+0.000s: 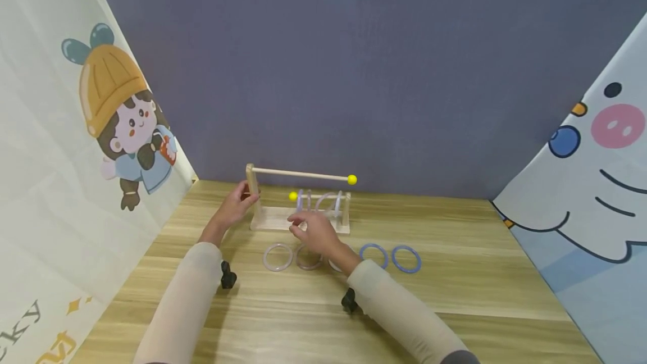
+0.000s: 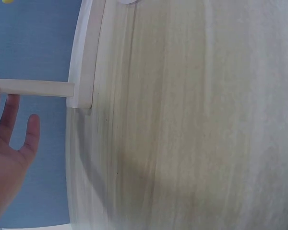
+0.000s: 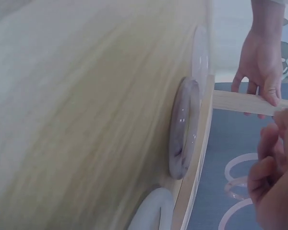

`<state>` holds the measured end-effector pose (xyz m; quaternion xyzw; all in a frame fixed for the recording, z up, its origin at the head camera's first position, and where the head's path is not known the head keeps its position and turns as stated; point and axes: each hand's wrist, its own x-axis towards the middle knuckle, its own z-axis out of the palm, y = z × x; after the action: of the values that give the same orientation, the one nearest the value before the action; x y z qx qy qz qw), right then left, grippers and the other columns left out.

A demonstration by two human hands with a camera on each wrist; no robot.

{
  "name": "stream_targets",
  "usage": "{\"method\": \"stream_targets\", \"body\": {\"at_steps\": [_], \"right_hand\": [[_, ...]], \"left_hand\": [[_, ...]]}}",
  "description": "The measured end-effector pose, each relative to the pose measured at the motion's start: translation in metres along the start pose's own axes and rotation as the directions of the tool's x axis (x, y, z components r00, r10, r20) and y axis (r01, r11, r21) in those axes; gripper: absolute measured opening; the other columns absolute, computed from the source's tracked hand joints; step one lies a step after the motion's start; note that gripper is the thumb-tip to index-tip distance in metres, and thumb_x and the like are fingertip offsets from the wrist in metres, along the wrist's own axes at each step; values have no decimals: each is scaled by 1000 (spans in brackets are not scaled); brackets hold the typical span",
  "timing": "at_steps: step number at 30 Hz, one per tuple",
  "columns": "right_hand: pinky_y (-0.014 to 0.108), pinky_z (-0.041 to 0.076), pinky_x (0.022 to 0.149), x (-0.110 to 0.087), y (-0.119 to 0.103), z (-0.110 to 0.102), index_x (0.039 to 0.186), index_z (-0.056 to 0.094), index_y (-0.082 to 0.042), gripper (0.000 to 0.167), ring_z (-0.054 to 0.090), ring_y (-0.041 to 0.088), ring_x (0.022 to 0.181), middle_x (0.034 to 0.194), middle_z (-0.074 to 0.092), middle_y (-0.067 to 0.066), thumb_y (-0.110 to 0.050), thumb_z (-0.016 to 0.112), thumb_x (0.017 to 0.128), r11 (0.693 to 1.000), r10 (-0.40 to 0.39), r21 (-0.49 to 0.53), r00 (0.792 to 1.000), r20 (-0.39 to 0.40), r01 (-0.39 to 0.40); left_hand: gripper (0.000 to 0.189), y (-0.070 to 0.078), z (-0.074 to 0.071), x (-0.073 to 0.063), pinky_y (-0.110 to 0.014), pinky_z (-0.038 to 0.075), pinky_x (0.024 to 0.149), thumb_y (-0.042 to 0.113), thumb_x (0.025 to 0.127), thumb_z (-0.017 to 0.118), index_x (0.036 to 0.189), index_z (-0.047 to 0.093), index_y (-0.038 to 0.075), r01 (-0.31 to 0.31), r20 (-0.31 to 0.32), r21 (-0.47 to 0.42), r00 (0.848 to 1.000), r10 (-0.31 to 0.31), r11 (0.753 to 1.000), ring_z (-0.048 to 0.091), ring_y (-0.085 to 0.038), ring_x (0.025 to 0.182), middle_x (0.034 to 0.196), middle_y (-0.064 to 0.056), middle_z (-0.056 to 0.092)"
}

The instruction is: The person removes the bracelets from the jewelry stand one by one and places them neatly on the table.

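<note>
In the head view, a wooden stand (image 1: 268,219) carries two rods, each tipped with a yellow ball. Several translucent rings (image 1: 338,204) hang on the lower rod. My left hand (image 1: 236,206) grips the stand's left upright post (image 3: 235,102), thumb in front and fingers behind in the right wrist view. My right hand (image 1: 315,232) is in front of the lower rod, fingers loosely bent, with no ring visible between them. It hides part of the stand's base and the lower parts of some hanging rings. A pale ring (image 1: 278,257) and a brownish ring (image 3: 182,129) lie nearby.
On the wood-grain table (image 1: 455,291), the row of rings continues right with a whitish ring (image 3: 153,211), partly behind my right wrist, and two blue rings (image 1: 406,259). A dark grey backdrop (image 1: 323,72) stands behind, with printed cloth at both sides.
</note>
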<state>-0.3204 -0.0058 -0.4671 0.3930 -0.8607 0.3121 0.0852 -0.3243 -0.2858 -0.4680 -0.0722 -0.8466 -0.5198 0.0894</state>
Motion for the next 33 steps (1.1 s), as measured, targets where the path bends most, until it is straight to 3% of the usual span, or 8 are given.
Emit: {"method": "stream_targets", "body": {"at_steps": [4, 7, 19, 27, 33], "right_hand": [[14, 26, 39, 3, 1, 1, 114, 74, -8, 22, 31, 3, 39, 98, 79, 5, -16, 71, 94, 994, 83, 76, 989, -119, -74], [13, 24, 39, 6, 1, 1, 114, 74, -6, 23, 26, -2, 40, 96, 79, 5, -16, 71, 94, 987, 138, 101, 976, -170, -122], [14, 27, 39, 8, -6, 1, 112, 74, -10, 21, 32, -2, 39, 94, 80, 5, -17, 72, 92, 973, 223, 127, 939, -261, -195], [17, 35, 39, 10, -12, 0, 114, 74, -10, 25, 48, -1, 44, 94, 80, 4, -19, 73, 90, 954, 292, 155, 913, -285, -256], [19, 40, 42, 11, -16, 0, 115, 74, -12, 27, 62, 7, 51, 94, 80, 1, -21, 73, 90, 943, 332, 135, 897, -291, -305]], "left_hand": [[46, -1, 0, -1, -36, 49, 99, 14, 107, 51, 147, 39, -5, -15, 3, -5, 1000, 15, 1000, 58, -42, 120, 136, -34, 54], [47, 0, 0, -2, -38, 49, 100, 15, 108, 50, 148, 38, -6, -21, 10, -12, 1000, 21, 1000, 57, -42, 121, 137, -34, 53], [47, 2, -1, -4, -34, 49, 98, 16, 108, 50, 148, 37, -5, -30, 12, -5, 999, 30, 1000, 57, -41, 120, 137, -33, 53], [47, 2, 0, -3, -36, 49, 98, 13, 108, 49, 149, 36, -7, -33, 8, -11, 999, 33, 999, 57, -46, 121, 137, -36, 51], [42, 30, -2, -12, -33, 50, 95, 6, 106, 50, 144, 40, -11, -29, 18, -11, 999, 29, 1000, 58, -45, 117, 133, -38, 54]]}}
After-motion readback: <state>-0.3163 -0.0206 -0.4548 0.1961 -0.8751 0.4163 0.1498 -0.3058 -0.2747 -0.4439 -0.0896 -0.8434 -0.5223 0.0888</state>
